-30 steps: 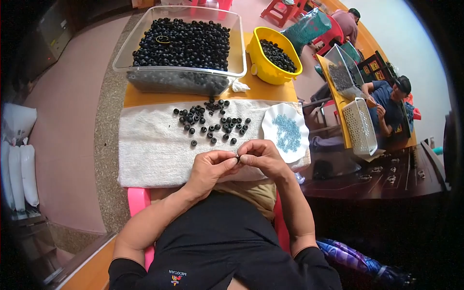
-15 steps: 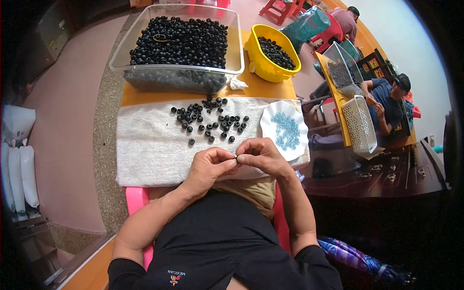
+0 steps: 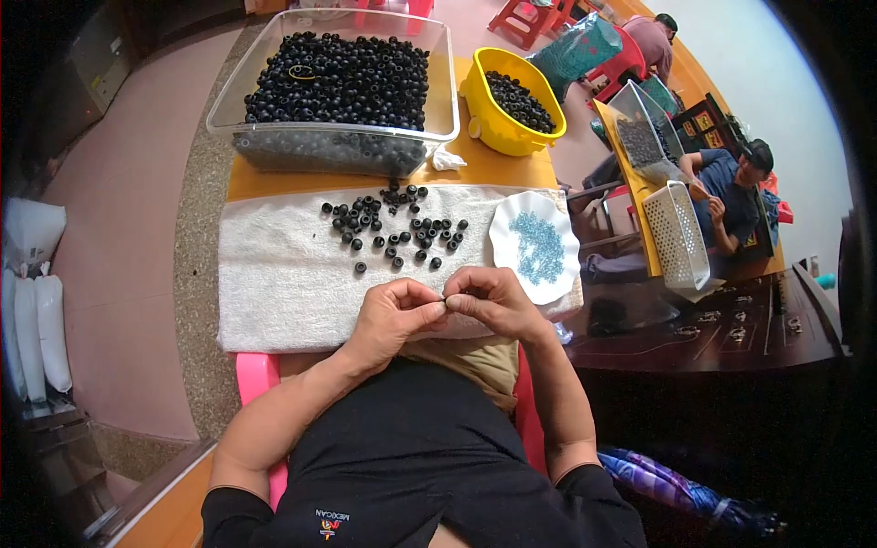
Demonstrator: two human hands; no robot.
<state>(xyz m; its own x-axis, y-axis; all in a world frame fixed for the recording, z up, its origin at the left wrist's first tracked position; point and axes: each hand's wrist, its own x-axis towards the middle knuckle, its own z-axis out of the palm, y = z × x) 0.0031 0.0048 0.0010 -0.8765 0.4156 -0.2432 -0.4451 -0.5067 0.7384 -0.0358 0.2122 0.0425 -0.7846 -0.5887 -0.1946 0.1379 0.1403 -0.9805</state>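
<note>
Head view: left hand (image 3: 398,316) and right hand (image 3: 493,301) pinch tiny dark piece (image 3: 445,301), mid-frame.
Grips near-closed; black beads (image 3: 404,237) on white towel (image 3: 283,283), upper centre; pale-blue pieces (image 3: 539,248) on scalloped plate (image 3: 572,247), centre-right.

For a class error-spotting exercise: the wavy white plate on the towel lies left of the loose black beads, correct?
Wrong side: the head view shows the wavy white plate on the towel right of the loose black beads.
</note>
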